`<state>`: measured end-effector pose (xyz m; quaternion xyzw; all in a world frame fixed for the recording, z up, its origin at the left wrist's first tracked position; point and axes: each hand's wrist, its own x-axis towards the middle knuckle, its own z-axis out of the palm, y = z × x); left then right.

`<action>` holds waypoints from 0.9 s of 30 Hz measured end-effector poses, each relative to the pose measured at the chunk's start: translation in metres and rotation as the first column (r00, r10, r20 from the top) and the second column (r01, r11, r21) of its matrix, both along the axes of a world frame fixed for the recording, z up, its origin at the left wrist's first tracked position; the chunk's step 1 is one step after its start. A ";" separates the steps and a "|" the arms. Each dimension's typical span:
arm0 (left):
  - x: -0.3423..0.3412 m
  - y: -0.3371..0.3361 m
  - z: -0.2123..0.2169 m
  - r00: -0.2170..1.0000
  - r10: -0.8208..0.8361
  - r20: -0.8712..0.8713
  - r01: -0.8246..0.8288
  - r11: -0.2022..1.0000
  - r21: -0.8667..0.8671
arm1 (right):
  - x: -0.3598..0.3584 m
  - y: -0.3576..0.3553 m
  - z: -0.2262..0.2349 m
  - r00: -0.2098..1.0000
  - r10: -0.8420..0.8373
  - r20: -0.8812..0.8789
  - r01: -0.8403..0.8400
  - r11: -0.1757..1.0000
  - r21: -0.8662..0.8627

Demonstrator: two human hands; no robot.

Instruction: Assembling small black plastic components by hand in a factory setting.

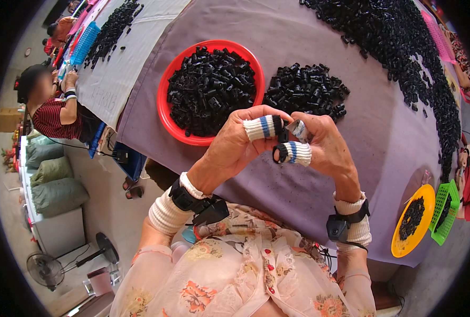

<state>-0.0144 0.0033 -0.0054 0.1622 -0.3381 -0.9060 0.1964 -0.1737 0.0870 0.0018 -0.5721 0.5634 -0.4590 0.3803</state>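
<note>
My left hand (233, 141) and my right hand (330, 147) meet over the cloth-covered table, fingers closed in a pinch. Between the left fingertips is a small black plastic part (284, 133), mostly hidden by the fingers. My right thumb and fingers grip a small flat silvery tool (299, 129), blade-like, its tip against or close to the part; contact cannot be made out. White knitted finger sleeves with blue stripes cover some fingers. Just beyond the hands lies a loose pile of black plastic parts (309, 90). A red basin (163, 108) full of similar parts stands beside my left hand.
A big heap of black parts (404, 47) spreads along the far right. At the right edge are a yellow plate (428, 211) with dark bits and a green basket (451, 193). A person (52, 105) works at the left; a floor fan (45, 269) stands lower left.
</note>
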 end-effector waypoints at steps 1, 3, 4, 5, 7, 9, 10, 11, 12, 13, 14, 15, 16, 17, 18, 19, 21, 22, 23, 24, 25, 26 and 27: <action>0.000 0.000 0.000 1.000 0.000 0.001 0.000 1.000 0.000 | 0.000 0.000 -0.001 1.000 0.003 -0.005 -0.003 1.000 0.001; 0.000 0.001 -0.001 1.000 0.012 0.010 -0.012 1.000 -0.001 | 0.001 0.000 -0.002 1.000 0.004 -0.011 -0.004 1.000 0.003; 0.000 0.000 -0.001 1.000 0.010 0.010 -0.010 1.000 -0.001 | 0.000 0.000 -0.002 1.000 0.002 -0.015 -0.002 1.000 0.003; 0.000 0.000 -0.001 1.000 0.004 0.000 -0.004 1.000 0.005 | 0.000 0.000 -0.002 1.000 0.000 -0.020 0.000 1.000 0.003; 0.001 0.000 -0.001 1.000 0.002 -0.009 -0.001 1.000 0.010 | 0.001 0.000 -0.001 1.000 0.011 -0.009 -0.011 1.000 0.023; 0.001 0.000 -0.002 1.000 0.008 0.004 -0.008 1.000 0.005 | 0.001 0.000 -0.001 1.000 0.021 0.001 -0.021 0.999 0.044; 0.001 0.001 -0.001 1.000 0.007 0.004 -0.007 1.000 0.005 | 0.001 0.001 -0.002 0.999 0.026 0.027 -0.027 0.999 0.047; 0.001 0.001 0.000 1.000 0.002 0.011 -0.002 1.000 -0.005 | 0.002 0.001 -0.002 0.998 0.031 0.053 -0.034 0.998 0.050; 0.001 0.001 0.001 1.000 -0.003 0.019 0.003 1.000 -0.015 | 0.002 0.002 -0.002 0.998 0.030 0.054 -0.033 0.998 0.051; 0.001 0.001 0.001 1.000 -0.004 0.020 0.005 1.000 -0.014 | 0.002 0.003 -0.001 0.997 0.040 0.060 -0.046 0.995 0.087; 0.000 0.000 0.001 1.000 -0.004 0.022 0.005 1.000 -0.023 | 0.002 0.003 0.001 0.996 0.050 0.067 -0.058 0.991 0.123; 0.000 0.000 0.001 1.000 -0.003 0.025 0.004 0.999 -0.033 | 0.002 0.003 0.003 0.996 0.050 0.068 -0.058 0.991 0.122; 0.000 0.000 0.001 1.000 -0.003 0.026 0.004 0.999 -0.033 | 0.002 0.003 0.006 0.998 0.056 0.040 -0.060 0.992 0.112; 0.000 0.000 0.000 1.000 -0.001 0.013 0.001 1.000 -0.023 | 0.002 0.003 0.007 0.998 0.062 0.012 -0.063 0.993 0.102; -0.001 0.001 0.000 1.000 0.001 -0.001 -0.001 1.000 -0.014 | 0.002 0.003 0.005 0.998 0.062 0.013 -0.063 0.993 0.101; 0.000 0.000 0.001 1.000 0.000 0.000 0.000 1.000 -0.014 | 0.002 0.003 0.003 0.998 0.033 0.044 -0.035 0.998 0.047; -0.001 -0.001 0.003 0.999 -0.042 0.002 0.042 0.999 0.005 | 0.000 0.002 0.002 0.997 0.005 0.078 -0.004 1.000 -0.006; -0.001 0.000 0.003 0.999 -0.043 0.002 0.043 0.999 0.005 | -0.002 0.002 0.006 1.000 0.007 0.013 -0.007 1.000 0.011; -0.001 0.001 0.004 1.000 -0.013 0.003 0.013 1.000 0.009 | -0.004 0.001 0.008 0.999 0.011 -0.051 -0.010 1.000 0.028; -0.002 0.002 0.004 1.000 0.016 0.003 -0.016 1.000 0.013 | -0.004 0.001 0.009 0.999 0.009 -0.050 -0.008 1.000 0.028; -0.002 0.002 0.004 1.000 0.014 0.005 -0.014 1.000 0.013 | -0.003 0.000 0.010 0.998 0.012 -0.060 -0.009 0.999 0.041; -0.002 0.002 0.004 1.000 0.011 0.003 -0.011 1.000 0.010 | -0.003 0.000 0.011 0.997 0.014 -0.071 -0.010 0.999 0.053; -0.002 0.002 0.004 1.000 0.010 0.001 -0.010 1.000 0.006 | -0.003 0.000 0.011 0.998 0.014 -0.069 -0.010 0.999 0.053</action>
